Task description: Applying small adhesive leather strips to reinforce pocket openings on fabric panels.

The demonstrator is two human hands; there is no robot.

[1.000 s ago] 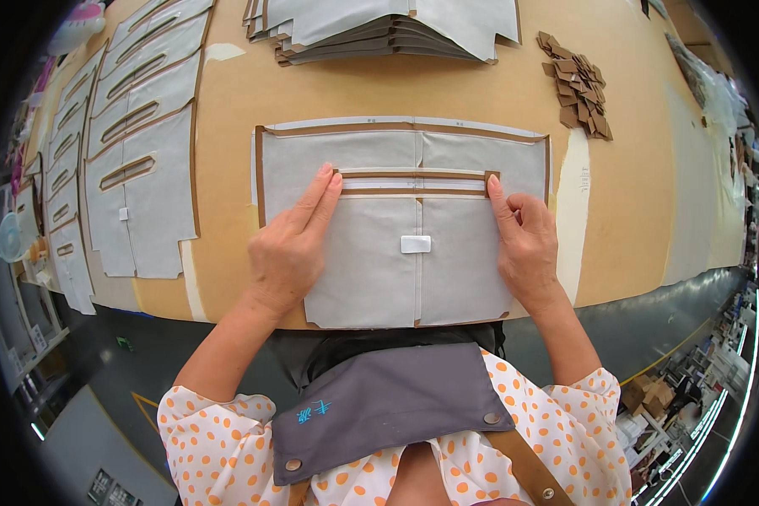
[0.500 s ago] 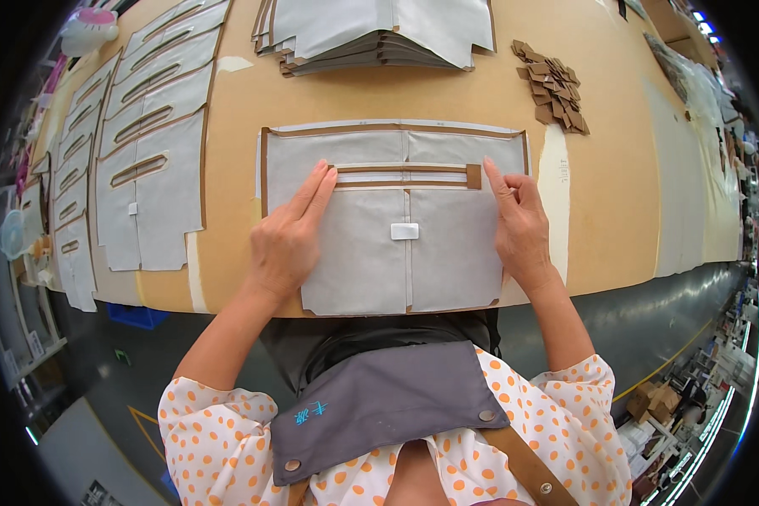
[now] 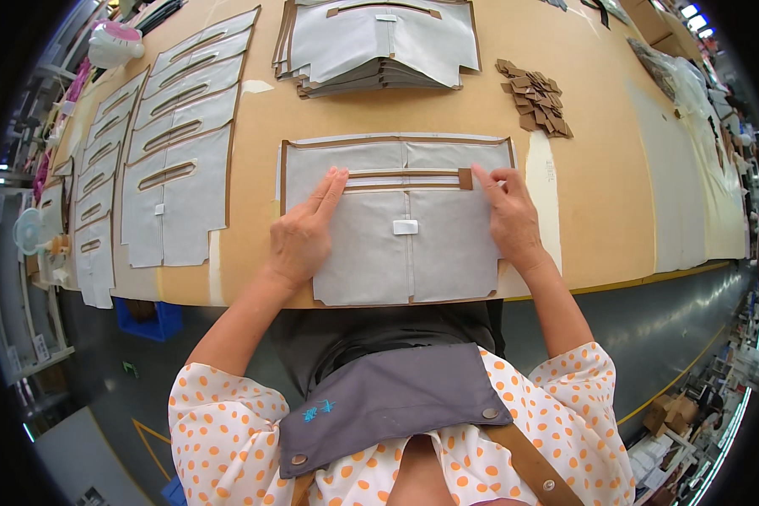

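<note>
**Both hands flat on the grey panel**

So here's where we are: our left hand (image 3: 302,236) lies palm down on the grey panel (image 3: 401,219), fingers together and stretched toward the narrow slot (image 3: 405,179) that runs across the panel's upper part. The fingertips stop right at the slot's left end. Nothing is pinched there, the hand just presses flat.

Our right hand (image 3: 508,215) is over on the other end of the slot, also resting on the panel. Its fingers are bent a little, and the tips sit just beside a small brown tab (image 3: 465,178) at the slot's right end. We can't tell if they actually touch the tab or only the fabric next to it.

Between our two hands, a bit nearer to us, there's a small white label (image 3: 406,227) on the panel's middle seam. The panel itself lies flat on the tan table (image 3: 599,194), its lower edge right at the table's near edge.

Going outward: beyond our hands, further up the table, sits a stack of similar panels (image 3: 379,42). Off past the right hand is a loose pile of brown tabs (image 3: 538,97). Out past the left hand, a row of grey panels with slots (image 3: 173,160) is laid out overlapping along the table.
</note>
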